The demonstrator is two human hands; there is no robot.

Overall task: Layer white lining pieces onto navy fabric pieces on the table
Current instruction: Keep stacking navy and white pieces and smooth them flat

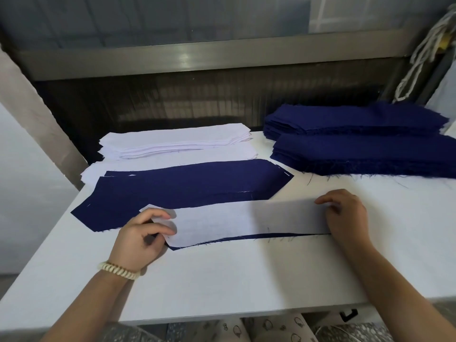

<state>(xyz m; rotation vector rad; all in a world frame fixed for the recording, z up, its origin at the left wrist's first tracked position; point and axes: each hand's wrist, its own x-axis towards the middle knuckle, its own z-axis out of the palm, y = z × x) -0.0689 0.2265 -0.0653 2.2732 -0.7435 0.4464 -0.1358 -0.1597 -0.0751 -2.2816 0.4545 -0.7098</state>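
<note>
1. Two hands at work on one white lining piece (246, 222), stretched flat between them on the bench (222, 280).
2. Left hand (142, 236), with a pale beaded bracelet (118, 270) at the wrist, curled into a pinching grip on the left end of the lining; thumb and fingers closed on the cloth, its corner bent up just above the knuckles.
3. Beneath that lining, a navy fabric piece (222, 239), seen only as a thin dark edge along the near side between the two grips.
4. Just beyond the left grip, more navy pieces (185, 186) spread flat and overlapping, uncovered, reaching away toward the right.
5. Farther beyond the same grip, a stack of white lining (172, 144) at the far edge of the bench.
6. Right hand (345, 215) bent down over the right end of the lining, fingertips pressing on the cloth; cannot tell whether pinched or merely held flat, the fingers hiding the edge.
7. Well beyond the right grip, two stacks of navy fabric (365, 154) with frayed edges, side by side at the far right of the bench.
</note>
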